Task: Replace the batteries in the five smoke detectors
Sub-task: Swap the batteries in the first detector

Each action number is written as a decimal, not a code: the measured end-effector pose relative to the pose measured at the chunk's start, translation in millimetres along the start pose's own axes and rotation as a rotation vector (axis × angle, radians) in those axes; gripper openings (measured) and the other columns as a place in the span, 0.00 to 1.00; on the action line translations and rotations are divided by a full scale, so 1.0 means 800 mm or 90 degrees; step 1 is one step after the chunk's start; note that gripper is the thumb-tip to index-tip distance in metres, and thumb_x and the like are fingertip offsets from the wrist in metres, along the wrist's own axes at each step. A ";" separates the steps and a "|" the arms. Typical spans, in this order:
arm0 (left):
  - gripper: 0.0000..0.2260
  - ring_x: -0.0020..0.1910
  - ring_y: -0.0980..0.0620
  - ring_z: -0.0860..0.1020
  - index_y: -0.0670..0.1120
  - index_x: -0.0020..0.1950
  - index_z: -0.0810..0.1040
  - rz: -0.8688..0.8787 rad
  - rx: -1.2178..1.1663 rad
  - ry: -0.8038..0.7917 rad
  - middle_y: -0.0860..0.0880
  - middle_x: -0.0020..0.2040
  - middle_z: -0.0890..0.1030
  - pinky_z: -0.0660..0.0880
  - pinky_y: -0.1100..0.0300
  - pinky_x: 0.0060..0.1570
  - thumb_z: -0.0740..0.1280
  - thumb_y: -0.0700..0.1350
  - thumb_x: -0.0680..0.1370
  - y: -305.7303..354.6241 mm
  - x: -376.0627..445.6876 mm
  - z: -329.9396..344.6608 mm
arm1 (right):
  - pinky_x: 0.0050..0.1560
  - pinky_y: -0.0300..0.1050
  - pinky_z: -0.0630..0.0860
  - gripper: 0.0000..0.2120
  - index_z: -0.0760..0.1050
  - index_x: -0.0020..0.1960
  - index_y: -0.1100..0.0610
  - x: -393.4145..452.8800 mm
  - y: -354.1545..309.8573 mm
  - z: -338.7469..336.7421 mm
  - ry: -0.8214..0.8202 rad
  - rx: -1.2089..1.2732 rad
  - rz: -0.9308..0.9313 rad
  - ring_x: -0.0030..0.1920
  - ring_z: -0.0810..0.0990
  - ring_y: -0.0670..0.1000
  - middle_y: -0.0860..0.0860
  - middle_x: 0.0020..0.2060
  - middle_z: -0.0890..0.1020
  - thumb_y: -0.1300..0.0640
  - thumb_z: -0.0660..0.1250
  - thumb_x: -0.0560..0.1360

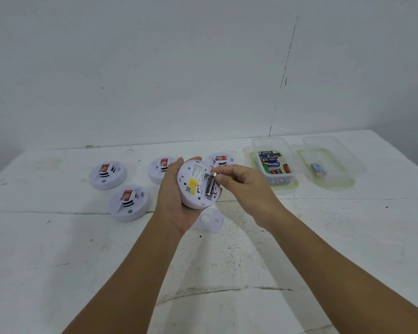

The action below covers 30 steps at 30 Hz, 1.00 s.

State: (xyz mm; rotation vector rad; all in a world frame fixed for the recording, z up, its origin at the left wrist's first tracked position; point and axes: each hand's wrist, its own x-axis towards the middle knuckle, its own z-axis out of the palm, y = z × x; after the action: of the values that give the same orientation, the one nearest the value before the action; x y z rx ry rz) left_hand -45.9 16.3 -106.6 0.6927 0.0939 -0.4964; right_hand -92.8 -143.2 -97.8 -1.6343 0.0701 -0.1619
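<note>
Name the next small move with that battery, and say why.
Probably press the battery's upper end down until it seats. The right hand pinches that end, raised above the compartment, while the left hand holds the opened detector back-up.

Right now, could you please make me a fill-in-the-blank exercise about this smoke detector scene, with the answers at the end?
1. The left hand holds a smoke detector with its ____ side facing the camera.
2. The right hand pinches the upper end of an AA battery that lies in the detector's ____ compartment.
3. ____ other smoke detectors rest on the white table.
4. The clear container with many batteries stands to the ____ of the hands.

Answers: back; battery; four; right
</note>
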 end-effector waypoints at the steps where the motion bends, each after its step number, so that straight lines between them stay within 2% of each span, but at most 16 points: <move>1: 0.16 0.46 0.43 0.84 0.46 0.56 0.80 -0.001 -0.002 0.000 0.42 0.51 0.84 0.77 0.45 0.56 0.62 0.57 0.82 0.000 -0.001 0.000 | 0.48 0.27 0.76 0.08 0.86 0.56 0.54 0.001 0.001 0.001 0.001 0.005 0.007 0.47 0.84 0.38 0.49 0.47 0.88 0.62 0.72 0.79; 5: 0.16 0.54 0.41 0.82 0.46 0.58 0.80 0.001 -0.004 -0.001 0.40 0.58 0.82 0.76 0.44 0.61 0.63 0.57 0.82 0.005 -0.002 0.000 | 0.48 0.29 0.76 0.05 0.86 0.54 0.54 0.002 0.006 0.002 0.003 0.035 0.030 0.46 0.84 0.41 0.54 0.46 0.88 0.59 0.74 0.78; 7: 0.16 0.57 0.40 0.80 0.46 0.58 0.81 -0.001 -0.005 -0.005 0.39 0.62 0.80 0.75 0.43 0.63 0.64 0.57 0.81 0.007 -0.002 0.000 | 0.45 0.29 0.75 0.06 0.86 0.55 0.57 0.002 0.007 0.001 0.005 0.059 0.036 0.41 0.82 0.39 0.52 0.43 0.87 0.59 0.74 0.78; 10: 0.16 0.54 0.41 0.81 0.46 0.56 0.81 -0.004 -0.008 -0.012 0.39 0.62 0.80 0.76 0.44 0.61 0.64 0.57 0.81 0.008 -0.004 0.000 | 0.40 0.29 0.73 0.08 0.85 0.57 0.59 0.002 0.009 0.001 0.005 0.083 0.033 0.34 0.78 0.37 0.46 0.40 0.85 0.61 0.73 0.78; 16: 0.15 0.53 0.42 0.81 0.46 0.57 0.81 -0.001 -0.001 -0.018 0.40 0.61 0.80 0.76 0.44 0.60 0.63 0.56 0.82 0.009 -0.004 0.001 | 0.37 0.29 0.73 0.10 0.84 0.59 0.62 0.004 0.013 0.001 -0.002 0.115 0.040 0.32 0.78 0.36 0.42 0.36 0.84 0.64 0.71 0.79; 22: 0.15 0.53 0.42 0.80 0.47 0.58 0.80 -0.003 0.000 -0.021 0.40 0.60 0.80 0.74 0.44 0.63 0.63 0.56 0.82 0.011 -0.002 0.005 | 0.39 0.30 0.73 0.09 0.85 0.58 0.58 0.008 0.012 0.001 0.005 0.115 0.050 0.36 0.79 0.36 0.46 0.44 0.86 0.62 0.72 0.79; 26: 0.15 0.52 0.42 0.81 0.46 0.57 0.81 -0.006 -0.004 -0.014 0.41 0.57 0.82 0.75 0.44 0.62 0.64 0.57 0.81 0.010 0.002 0.007 | 0.42 0.30 0.74 0.09 0.86 0.58 0.56 0.007 0.009 0.000 0.011 0.101 0.042 0.39 0.80 0.35 0.43 0.45 0.87 0.58 0.72 0.80; 30: 0.16 0.52 0.42 0.81 0.46 0.58 0.80 -0.002 0.002 -0.012 0.41 0.56 0.82 0.75 0.44 0.63 0.63 0.56 0.82 0.008 0.004 0.008 | 0.46 0.30 0.76 0.05 0.86 0.53 0.54 0.006 0.008 0.003 0.033 0.082 0.003 0.44 0.82 0.38 0.44 0.44 0.87 0.58 0.75 0.78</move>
State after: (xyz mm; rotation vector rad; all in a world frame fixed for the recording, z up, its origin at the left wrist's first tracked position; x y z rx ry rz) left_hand -40.8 15.1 -98.9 0.6908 0.0758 -0.5058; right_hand -87.7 -142.1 -104.2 -1.5016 0.1006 -0.2009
